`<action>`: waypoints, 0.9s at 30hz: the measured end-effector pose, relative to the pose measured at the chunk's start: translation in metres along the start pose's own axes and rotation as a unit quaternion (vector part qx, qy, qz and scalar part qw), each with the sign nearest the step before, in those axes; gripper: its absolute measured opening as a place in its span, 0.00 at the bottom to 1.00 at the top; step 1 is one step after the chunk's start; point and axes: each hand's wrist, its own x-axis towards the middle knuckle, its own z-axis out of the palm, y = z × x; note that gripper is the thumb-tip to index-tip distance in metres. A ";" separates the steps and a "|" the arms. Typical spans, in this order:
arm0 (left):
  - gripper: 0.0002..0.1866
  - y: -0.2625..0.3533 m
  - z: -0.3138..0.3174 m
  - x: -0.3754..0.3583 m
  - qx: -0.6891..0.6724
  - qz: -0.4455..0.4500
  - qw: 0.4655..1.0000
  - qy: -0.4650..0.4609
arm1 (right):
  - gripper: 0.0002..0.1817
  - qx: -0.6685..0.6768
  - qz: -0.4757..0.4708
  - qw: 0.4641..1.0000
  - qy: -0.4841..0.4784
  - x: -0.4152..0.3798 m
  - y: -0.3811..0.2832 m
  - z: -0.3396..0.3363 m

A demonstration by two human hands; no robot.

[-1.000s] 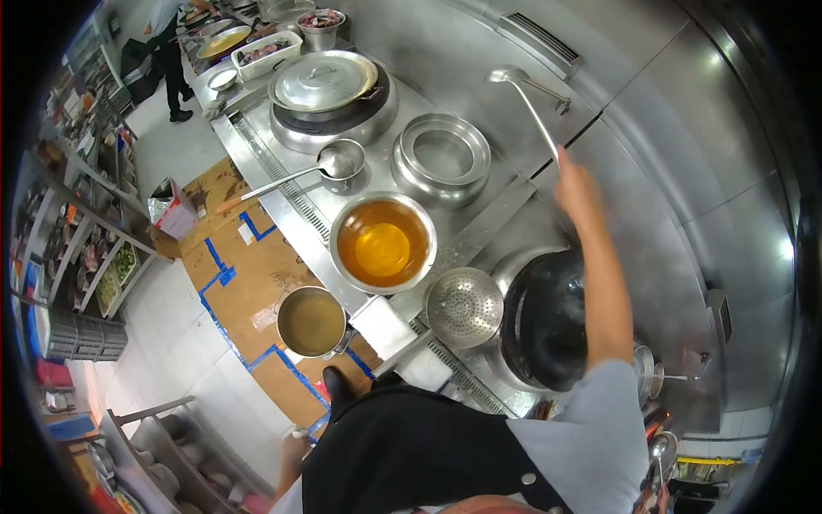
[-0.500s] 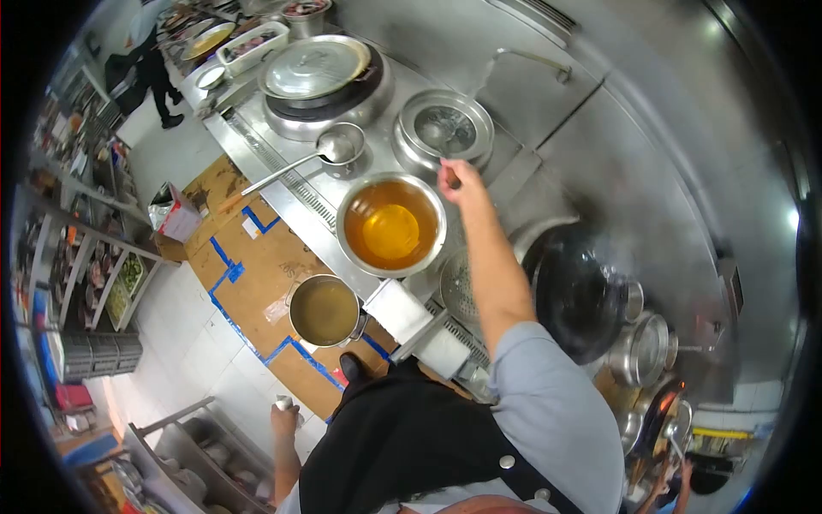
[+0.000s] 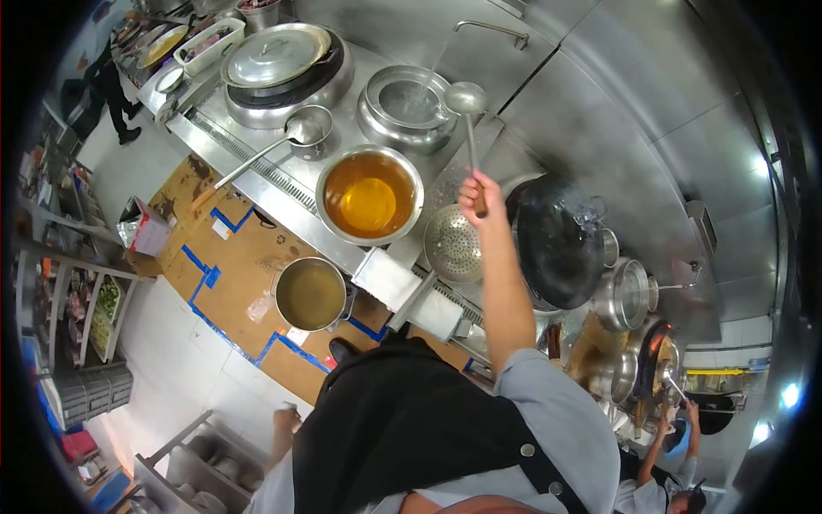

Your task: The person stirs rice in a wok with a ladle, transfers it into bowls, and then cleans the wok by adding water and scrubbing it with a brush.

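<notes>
My right hand (image 3: 481, 197) grips the handle of a metal ladle (image 3: 465, 99), whose bowl is raised beside the right rim of a round steel water pot (image 3: 407, 109). Water from a bent faucet (image 3: 492, 31) runs into that pot. Left of my wrist lies a perforated strainer (image 3: 452, 244); to the right is a large black wok (image 3: 556, 248) with water on its far side. A steel bowl of amber liquid (image 3: 369, 195) sits near the counter edge. My left hand (image 3: 287, 418) hangs low by my apron, its fingers closed on something I cannot make out.
A pot of cloudy liquid (image 3: 310, 294) stands below the counter edge. A second ladle (image 3: 248, 164) rests in a small pot. Farther back is a lidded wok (image 3: 276, 56). One person stands at upper left; another (image 3: 672, 467) works at lower right near a flame.
My right hand has lifted the ladle out of the water pot and drawn it right, towards the black wok. The whole view has shifted a little. The worker at lower right shows more.
</notes>
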 end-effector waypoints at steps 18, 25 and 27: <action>0.20 0.118 -0.108 0.050 -0.530 -0.249 0.804 0.103 | 0.33 -0.624 -0.065 0.766 0.140 0.050 -0.055 0.019; 0.09 0.116 -0.095 -0.002 -0.463 -0.252 0.845 0.092 | 0.13 -0.023 0.111 0.990 0.078 0.191 -0.003 0.052; 0.12 0.123 -0.102 -0.012 -0.456 -0.239 0.854 0.079 | 0.13 0.160 0.118 0.980 0.030 0.172 0.014 0.045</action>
